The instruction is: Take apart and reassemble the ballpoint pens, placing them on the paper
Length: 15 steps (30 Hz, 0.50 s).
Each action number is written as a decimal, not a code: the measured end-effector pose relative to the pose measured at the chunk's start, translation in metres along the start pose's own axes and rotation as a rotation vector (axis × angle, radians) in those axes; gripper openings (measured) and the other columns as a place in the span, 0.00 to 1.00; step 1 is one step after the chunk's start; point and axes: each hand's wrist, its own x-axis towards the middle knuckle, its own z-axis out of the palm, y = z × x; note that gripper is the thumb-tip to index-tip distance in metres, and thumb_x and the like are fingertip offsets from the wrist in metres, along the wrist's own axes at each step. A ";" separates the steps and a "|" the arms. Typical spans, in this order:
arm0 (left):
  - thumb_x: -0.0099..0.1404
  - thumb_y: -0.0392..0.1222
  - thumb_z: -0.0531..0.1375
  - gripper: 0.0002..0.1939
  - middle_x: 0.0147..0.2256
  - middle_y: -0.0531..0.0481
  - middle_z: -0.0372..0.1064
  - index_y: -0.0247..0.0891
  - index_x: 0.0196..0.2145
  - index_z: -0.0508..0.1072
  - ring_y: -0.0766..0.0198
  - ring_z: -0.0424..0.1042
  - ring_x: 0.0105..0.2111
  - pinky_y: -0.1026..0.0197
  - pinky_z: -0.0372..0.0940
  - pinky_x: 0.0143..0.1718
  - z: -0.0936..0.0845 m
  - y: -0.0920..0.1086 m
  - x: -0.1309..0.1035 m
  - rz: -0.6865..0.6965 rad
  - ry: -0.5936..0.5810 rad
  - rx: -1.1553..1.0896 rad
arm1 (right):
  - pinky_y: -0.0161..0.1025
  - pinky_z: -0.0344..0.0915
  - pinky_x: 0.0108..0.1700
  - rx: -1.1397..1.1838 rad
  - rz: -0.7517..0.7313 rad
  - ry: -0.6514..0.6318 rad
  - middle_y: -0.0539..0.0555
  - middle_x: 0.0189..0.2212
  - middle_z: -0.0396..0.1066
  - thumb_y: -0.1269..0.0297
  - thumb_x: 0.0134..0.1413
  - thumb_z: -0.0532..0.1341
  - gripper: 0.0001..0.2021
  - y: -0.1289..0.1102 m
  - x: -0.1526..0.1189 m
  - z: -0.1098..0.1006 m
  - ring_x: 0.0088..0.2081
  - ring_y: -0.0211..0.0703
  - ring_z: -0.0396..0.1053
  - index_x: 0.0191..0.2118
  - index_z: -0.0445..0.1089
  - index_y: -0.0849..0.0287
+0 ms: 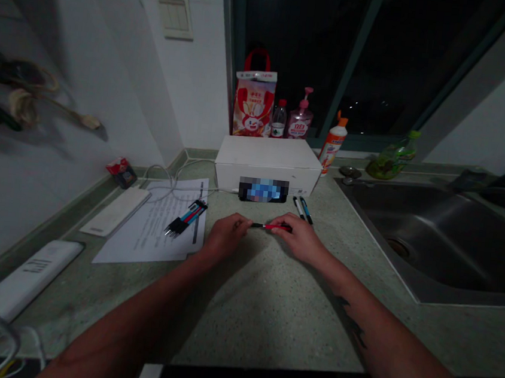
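Observation:
Between my two hands a red and black pen [271,226] is held level above the counter [264,292]. My left hand [228,233] pinches its black end, and my right hand [298,233] grips the red barrel. Just beyond my right hand lie two pens [303,210], one white and black, one blue and black. Several pens [187,218] with blue, red and black parts lie bunched on a printed sheet [147,244] to the left. A phone [263,191] with a lit, blurred screen leans against a white box [269,153].
A steel sink [428,231] fills the right side. Behind the box stand a red bag [254,105], a pink pump bottle [300,119] and an orange-capped bottle [333,142]. At left are a white flat box [117,211], a white power strip [26,282] and cables [174,185].

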 end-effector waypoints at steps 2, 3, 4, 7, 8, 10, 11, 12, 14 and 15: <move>0.66 0.45 0.58 0.10 0.29 0.51 0.76 0.40 0.31 0.76 0.60 0.73 0.30 0.60 0.64 0.35 0.000 0.000 0.000 0.002 0.022 -0.032 | 0.43 0.66 0.45 0.000 0.008 0.014 0.55 0.38 0.76 0.67 0.59 0.64 0.04 0.002 0.000 0.001 0.40 0.46 0.72 0.39 0.77 0.56; 0.66 0.44 0.59 0.08 0.30 0.51 0.76 0.40 0.32 0.76 0.60 0.74 0.32 0.60 0.65 0.36 0.000 0.000 0.000 0.000 0.043 -0.045 | 0.43 0.66 0.45 -0.001 0.020 0.025 0.55 0.38 0.76 0.66 0.59 0.64 0.04 0.004 0.000 0.001 0.40 0.46 0.72 0.39 0.77 0.56; 0.65 0.42 0.59 0.07 0.31 0.51 0.77 0.40 0.33 0.76 0.60 0.74 0.32 0.60 0.65 0.36 0.000 0.000 0.001 -0.007 0.072 -0.058 | 0.44 0.65 0.44 -0.002 0.038 0.038 0.55 0.38 0.77 0.65 0.59 0.64 0.05 0.005 0.000 0.001 0.40 0.47 0.73 0.39 0.77 0.55; 0.64 0.40 0.60 0.05 0.34 0.50 0.77 0.40 0.37 0.76 0.60 0.74 0.34 0.60 0.66 0.37 0.000 -0.001 0.004 -0.050 0.188 -0.101 | 0.43 0.65 0.41 -0.005 0.103 0.075 0.55 0.37 0.78 0.62 0.61 0.62 0.06 0.009 0.002 0.000 0.38 0.47 0.73 0.41 0.76 0.55; 0.64 0.40 0.60 0.05 0.34 0.50 0.77 0.40 0.38 0.75 0.61 0.74 0.34 0.60 0.66 0.37 -0.001 -0.001 0.005 -0.062 0.217 -0.113 | 0.43 0.65 0.41 0.000 0.121 0.088 0.55 0.37 0.78 0.61 0.61 0.61 0.07 0.009 0.002 0.000 0.38 0.48 0.73 0.41 0.76 0.55; 0.64 0.39 0.60 0.06 0.33 0.51 0.77 0.40 0.39 0.75 0.61 0.75 0.33 0.61 0.67 0.37 0.000 -0.002 0.005 -0.065 0.221 -0.132 | 0.43 0.66 0.41 0.027 0.152 0.114 0.55 0.35 0.78 0.61 0.64 0.59 0.08 0.011 0.003 0.000 0.37 0.47 0.74 0.42 0.74 0.55; 0.63 0.38 0.60 0.05 0.33 0.52 0.76 0.40 0.38 0.74 0.62 0.75 0.33 0.61 0.67 0.37 0.001 -0.001 0.005 -0.054 0.195 -0.140 | 0.43 0.66 0.41 0.050 0.166 0.123 0.55 0.34 0.78 0.60 0.65 0.57 0.09 0.011 0.003 0.001 0.37 0.47 0.75 0.42 0.74 0.56; 0.63 0.37 0.60 0.05 0.32 0.52 0.76 0.40 0.38 0.74 0.62 0.75 0.33 0.61 0.67 0.38 0.002 -0.001 0.004 -0.038 0.157 -0.145 | 0.44 0.67 0.42 0.077 0.179 0.129 0.55 0.33 0.78 0.60 0.66 0.56 0.09 0.012 0.004 0.002 0.36 0.47 0.76 0.42 0.73 0.56; 0.63 0.35 0.60 0.04 0.32 0.53 0.76 0.40 0.37 0.74 0.63 0.75 0.34 0.61 0.68 0.39 0.005 0.001 0.000 -0.001 0.076 -0.144 | 0.44 0.68 0.42 0.116 0.194 0.133 0.55 0.33 0.78 0.60 0.66 0.56 0.09 0.014 0.004 0.004 0.36 0.46 0.76 0.42 0.71 0.56; 0.63 0.35 0.60 0.04 0.32 0.53 0.77 0.40 0.37 0.74 0.63 0.75 0.34 0.61 0.68 0.39 0.006 0.002 -0.001 0.007 0.051 -0.136 | 0.44 0.68 0.43 0.127 0.195 0.139 0.55 0.33 0.79 0.60 0.66 0.56 0.08 0.015 0.004 0.005 0.36 0.46 0.76 0.42 0.71 0.56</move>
